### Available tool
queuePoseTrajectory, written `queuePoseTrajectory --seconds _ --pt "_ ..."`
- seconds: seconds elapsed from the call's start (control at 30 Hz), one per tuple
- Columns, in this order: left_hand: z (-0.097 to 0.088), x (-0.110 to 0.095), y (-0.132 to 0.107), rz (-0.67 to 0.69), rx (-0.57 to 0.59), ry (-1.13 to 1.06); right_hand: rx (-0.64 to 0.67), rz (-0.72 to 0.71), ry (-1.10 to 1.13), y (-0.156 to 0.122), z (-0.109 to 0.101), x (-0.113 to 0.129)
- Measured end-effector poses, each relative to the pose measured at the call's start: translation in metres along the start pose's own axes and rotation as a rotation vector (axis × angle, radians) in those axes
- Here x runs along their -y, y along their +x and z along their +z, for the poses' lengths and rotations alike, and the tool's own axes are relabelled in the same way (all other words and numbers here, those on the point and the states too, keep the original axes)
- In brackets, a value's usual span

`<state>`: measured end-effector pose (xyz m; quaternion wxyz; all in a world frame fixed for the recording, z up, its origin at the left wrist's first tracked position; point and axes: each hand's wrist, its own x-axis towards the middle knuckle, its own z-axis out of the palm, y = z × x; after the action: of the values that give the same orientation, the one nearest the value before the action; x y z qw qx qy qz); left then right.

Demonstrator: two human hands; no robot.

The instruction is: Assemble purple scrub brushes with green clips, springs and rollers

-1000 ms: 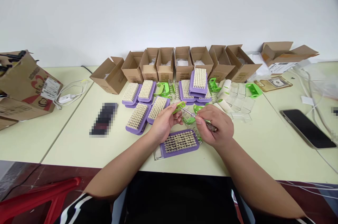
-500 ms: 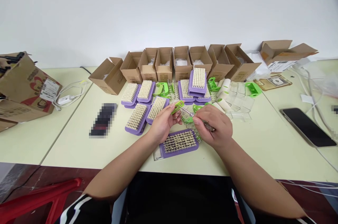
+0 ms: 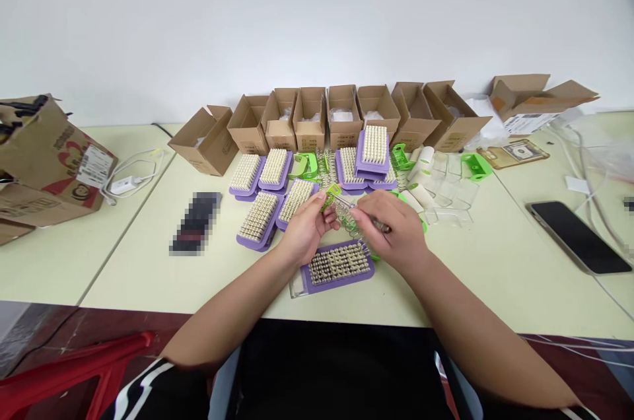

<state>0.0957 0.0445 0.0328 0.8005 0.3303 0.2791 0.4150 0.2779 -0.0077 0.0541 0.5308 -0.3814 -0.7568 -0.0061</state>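
My left hand [image 3: 308, 225] pinches a small green plastic part [image 3: 331, 193] between thumb and fingers above the table. In my right hand [image 3: 393, 228] is a screwdriver [image 3: 347, 203], its metal shaft pointing left with the tip at the green part. Whether the tip touches a screw is too small to tell. Below my hands lies a purple tray [image 3: 317, 287] with rows of small metallic pieces. Behind the right hand are metal springs [image 3: 349, 218], partly hidden by the fingers. Off to the left sit purple trays of cream-coloured pegs [image 3: 257, 216].
Open cardboard boxes [image 3: 310, 133] line the wall. White rollers [image 3: 422, 195], clear plastic covers [image 3: 448, 190] and a green holder [image 3: 476, 167] lie to the right, with a phone [image 3: 579, 237] beyond. At the far left stand a larger carton [image 3: 64, 162] and a white cable [image 3: 148, 175].
My right hand has shifted slightly left, bringing the screwdriver closer to the green part. The green part has turned a little in my left hand.
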Motion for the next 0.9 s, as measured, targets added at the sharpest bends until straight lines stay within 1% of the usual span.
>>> queuePoseTrajectory --seconds 0.13,0.2,0.27,0.43,0.53,0.63,0.73,0.83,0.9 --pt "-0.001 -0.001 0.003 -0.013 -0.006 0.006 0.021 0.341 0.086 0.011 -0.013 -0.006" --pt "-0.002 -0.001 0.004 -0.018 -0.012 0.017 0.021 0.472 0.135 0.019 -0.018 -0.011" --pt "-0.004 0.000 0.006 -0.026 -0.010 0.037 0.033 0.557 0.205 0.027 -0.022 -0.019" --pt "-0.008 0.001 0.011 -0.032 -0.007 0.067 0.128 0.747 0.431 0.047 -0.024 -0.049" --pt "-0.006 0.001 0.012 -0.042 0.015 0.073 0.199 0.825 0.517 0.055 -0.022 -0.062" --pt "-0.003 0.000 0.012 -0.039 0.024 0.077 0.228 0.845 0.559 0.059 -0.016 -0.064" --pt "-0.001 0.001 0.015 -0.030 0.008 0.087 0.184 0.870 0.590 0.056 -0.009 -0.063" --pt "-0.001 0.001 0.017 0.001 -0.051 0.120 0.134 0.904 0.621 0.046 -0.005 -0.069" --pt "-0.002 -0.001 0.018 0.042 -0.095 0.168 0.067 0.891 0.628 0.040 -0.007 -0.075"
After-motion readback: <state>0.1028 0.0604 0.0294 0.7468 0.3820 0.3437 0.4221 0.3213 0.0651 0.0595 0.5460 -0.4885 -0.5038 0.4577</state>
